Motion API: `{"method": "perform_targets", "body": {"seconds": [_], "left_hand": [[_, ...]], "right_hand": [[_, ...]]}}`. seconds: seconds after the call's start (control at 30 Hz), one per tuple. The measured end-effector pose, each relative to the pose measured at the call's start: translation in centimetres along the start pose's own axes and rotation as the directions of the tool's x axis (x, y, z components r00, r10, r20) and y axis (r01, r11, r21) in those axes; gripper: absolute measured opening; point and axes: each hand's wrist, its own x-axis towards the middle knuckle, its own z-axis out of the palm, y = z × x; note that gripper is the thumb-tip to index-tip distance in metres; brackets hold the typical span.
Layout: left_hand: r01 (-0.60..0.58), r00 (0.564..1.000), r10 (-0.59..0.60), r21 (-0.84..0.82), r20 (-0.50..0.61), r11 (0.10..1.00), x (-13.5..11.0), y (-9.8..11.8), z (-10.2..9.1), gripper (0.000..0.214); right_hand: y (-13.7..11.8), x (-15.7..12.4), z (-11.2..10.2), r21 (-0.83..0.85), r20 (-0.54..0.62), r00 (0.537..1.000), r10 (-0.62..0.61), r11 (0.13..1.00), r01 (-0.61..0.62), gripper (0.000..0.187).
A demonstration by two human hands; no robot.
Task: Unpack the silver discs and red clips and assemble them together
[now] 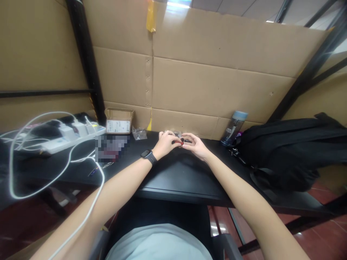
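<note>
Close together over the black table (184,177), my two hands meet at a small red and black object (179,142) whose kind is too small to make out. My left hand (165,144), with a dark watch (148,156) on its wrist, pinches the object's red part from the left. From the right, the curled fingers of my right hand (195,146) grip its dark end. Fingers hide much of the object. Something clear and shiny (177,133), perhaps plastic, shows just behind the hands.
Left: a power strip (58,142) with white plugs and a looping white cable (101,177) crossing my left forearm, an open cardboard box (118,124), a clear plastic bag (139,133). Right: a water bottle (233,128) and a black backpack (287,151). Cardboard panels (189,86) stand behind.
</note>
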Motion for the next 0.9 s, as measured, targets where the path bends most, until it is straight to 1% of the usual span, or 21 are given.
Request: {"method": "perform_targets", "body": {"seconds": [0.13,0.33,0.47,0.57,0.7,0.8,0.9], "left_hand": [[-0.067,0.998,0.067,0.052,-0.001,0.996,0.0,-0.1,0.0,0.012],[-0.131,0.991,0.133,0.116,-0.011,0.985,-0.4,0.7,-0.3,0.020],[-0.150,0.988,0.154,0.157,-0.015,0.976,-0.5,1.2,-0.4,0.025],[-0.147,0.988,0.153,0.168,-0.025,0.975,-0.6,1.4,-0.3,0.026],[-0.161,0.985,0.168,0.145,-0.037,0.976,-0.6,1.3,-0.1,0.026],[-0.130,0.990,0.135,0.106,-0.045,0.986,-0.6,1.2,0.2,0.024],[-0.030,0.997,0.034,0.066,-0.067,0.997,-0.4,1.3,0.6,0.018]], "right_hand": [[0.3,0.0,-0.1,-0.018,0.007,1.000,0.003,1.000,-0.003,0.059],[0.4,0.1,-0.2,-0.047,-0.007,1.000,-0.014,0.999,0.014,0.059],[0.2,0.1,-0.1,-0.014,-0.014,1.000,0.001,1.000,-0.001,0.059],[0.3,0.1,0.1,-0.008,-0.042,0.999,0.006,1.000,-0.006,0.058],[0.5,0.1,0.3,0.021,-0.083,0.994,0.065,0.998,-0.063,0.056],[0.6,0.1,0.4,0.053,-0.087,0.990,0.115,0.992,-0.111,0.055],[0.5,-0.1,0.5,0.076,-0.071,0.989,0.130,0.989,-0.124,0.055]]}}
